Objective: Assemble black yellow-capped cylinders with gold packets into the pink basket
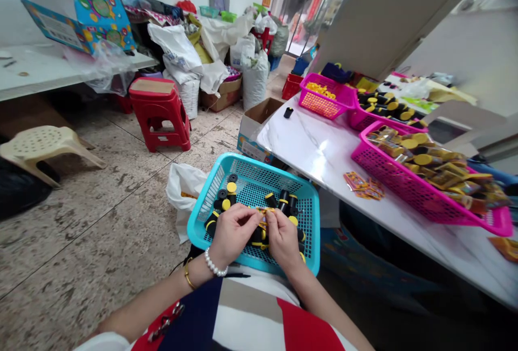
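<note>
A turquoise mesh basket (246,170) rests on my lap, holding several small black cylinders with yellow caps (226,195). My left hand (230,231) and my right hand (283,238) meet over the basket's near half, both pinching one small black-and-yellow piece (264,212) between the fingertips. A pearl bracelet and a gold bangle circle my left wrist. More black-and-yellow pieces lie partly hidden under my hands.
A white marble-look table (319,146) stands to my right with pink baskets (404,189) of black-and-yellow pieces and small orange packets (364,185). On the floor: a white bag (182,184), a cardboard box (254,124), a red stool (159,111), a beige stool (44,146).
</note>
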